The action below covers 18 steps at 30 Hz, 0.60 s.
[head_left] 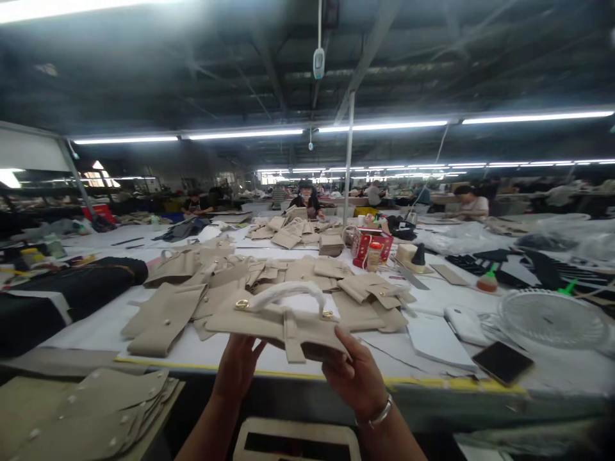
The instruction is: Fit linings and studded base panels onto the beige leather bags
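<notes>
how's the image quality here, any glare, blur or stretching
Head view, overhead: the tube lights are blown out to white, with a hazy smear at upper left; head view, background: the co-worker in a light top looks soft; head view, foreground: the beige handbag is clearer; head view, right edge: the clear ribbed dish looks stretched sideways.

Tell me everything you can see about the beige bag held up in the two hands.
The beige bag looks smooth and leather-like. An arched handle, apparently wrapped in whitish film, rises from its top, with a gold-coloured fitting at each end. A narrow strap runs down the middle, its end hanging at the near side. The bag is held lifted near the table's front edge: the left hand supports it from below, the right hand grips its right end.
</notes>
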Each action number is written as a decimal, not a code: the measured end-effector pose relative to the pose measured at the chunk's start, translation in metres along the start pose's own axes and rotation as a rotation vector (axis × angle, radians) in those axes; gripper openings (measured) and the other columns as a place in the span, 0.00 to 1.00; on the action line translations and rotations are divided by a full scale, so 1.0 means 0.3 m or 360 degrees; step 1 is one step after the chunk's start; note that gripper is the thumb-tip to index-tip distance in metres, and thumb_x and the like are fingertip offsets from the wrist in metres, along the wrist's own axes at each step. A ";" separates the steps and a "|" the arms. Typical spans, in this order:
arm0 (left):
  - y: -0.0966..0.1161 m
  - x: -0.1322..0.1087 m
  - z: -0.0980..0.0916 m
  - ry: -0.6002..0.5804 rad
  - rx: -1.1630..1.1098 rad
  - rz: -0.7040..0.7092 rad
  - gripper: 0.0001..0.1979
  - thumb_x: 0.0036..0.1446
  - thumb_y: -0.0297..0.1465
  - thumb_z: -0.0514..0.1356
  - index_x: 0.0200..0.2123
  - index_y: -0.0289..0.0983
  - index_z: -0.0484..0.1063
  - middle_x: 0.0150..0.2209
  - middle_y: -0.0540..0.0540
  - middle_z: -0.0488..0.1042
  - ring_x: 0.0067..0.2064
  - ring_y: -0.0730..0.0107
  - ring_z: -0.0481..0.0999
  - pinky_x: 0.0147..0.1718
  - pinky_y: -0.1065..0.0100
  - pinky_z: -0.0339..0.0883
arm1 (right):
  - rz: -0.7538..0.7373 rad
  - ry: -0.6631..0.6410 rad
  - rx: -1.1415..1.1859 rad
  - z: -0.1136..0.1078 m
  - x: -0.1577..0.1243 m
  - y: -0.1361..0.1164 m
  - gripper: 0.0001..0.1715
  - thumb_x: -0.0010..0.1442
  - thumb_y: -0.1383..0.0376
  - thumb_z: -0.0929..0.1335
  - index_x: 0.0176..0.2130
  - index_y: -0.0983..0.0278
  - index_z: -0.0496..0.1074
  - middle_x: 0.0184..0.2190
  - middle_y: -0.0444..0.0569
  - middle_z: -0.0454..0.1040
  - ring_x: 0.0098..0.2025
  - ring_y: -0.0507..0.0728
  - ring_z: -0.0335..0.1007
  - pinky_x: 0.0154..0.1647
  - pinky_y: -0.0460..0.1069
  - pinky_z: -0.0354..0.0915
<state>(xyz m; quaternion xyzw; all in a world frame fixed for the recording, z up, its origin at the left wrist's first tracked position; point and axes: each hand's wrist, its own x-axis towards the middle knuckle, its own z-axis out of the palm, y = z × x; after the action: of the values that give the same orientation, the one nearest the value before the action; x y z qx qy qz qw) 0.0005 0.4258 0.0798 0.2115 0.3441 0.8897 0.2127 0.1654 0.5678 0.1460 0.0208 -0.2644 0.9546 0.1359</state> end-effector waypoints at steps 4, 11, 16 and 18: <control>0.060 -0.005 0.024 -0.0003 0.0008 0.0037 0.18 0.53 0.41 0.57 0.48 0.46 0.66 0.51 0.47 0.69 0.53 0.62 0.66 0.50 0.55 0.60 | 0.0021 -0.0018 -0.0038 0.019 -0.077 -0.004 0.14 0.52 0.64 0.70 0.21 0.68 0.65 0.12 0.36 0.58 0.11 0.41 0.43 0.11 0.38 0.48; 0.126 -0.042 0.062 -0.0004 0.0539 0.0179 0.20 0.48 0.40 0.62 0.44 0.38 0.68 0.46 0.44 0.72 0.49 0.62 0.69 0.46 0.65 0.62 | -0.0047 -0.0005 -0.0095 0.083 -0.207 -0.056 0.20 0.54 0.63 0.69 0.17 0.66 0.59 0.12 0.35 0.50 0.12 0.41 0.40 0.14 0.39 0.54; 0.114 -0.105 0.120 -0.0449 0.1099 0.0092 0.14 0.49 0.37 0.61 0.37 0.34 0.74 0.35 0.46 0.74 0.38 0.66 0.69 0.40 0.68 0.62 | -0.0394 0.0177 -0.0257 0.062 -0.236 -0.103 0.12 0.55 0.63 0.67 0.23 0.63 0.63 0.18 0.37 0.58 0.16 0.44 0.53 0.20 0.41 0.62; 0.126 -0.126 0.161 -0.0375 0.1227 0.0128 0.14 0.53 0.39 0.57 0.35 0.34 0.73 0.31 0.48 0.72 0.35 0.69 0.68 0.35 0.70 0.61 | -0.0471 0.0202 -0.0366 0.031 -0.238 -0.105 0.06 0.54 0.60 0.68 0.29 0.60 0.68 0.23 0.40 0.68 0.26 0.48 0.65 0.35 0.47 0.68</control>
<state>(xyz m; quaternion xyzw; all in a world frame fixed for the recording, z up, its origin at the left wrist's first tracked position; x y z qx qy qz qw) 0.0479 0.4058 0.1302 0.3895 0.6172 0.6729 0.1207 0.2424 0.5712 0.1618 -0.0163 -0.3567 0.8870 0.2927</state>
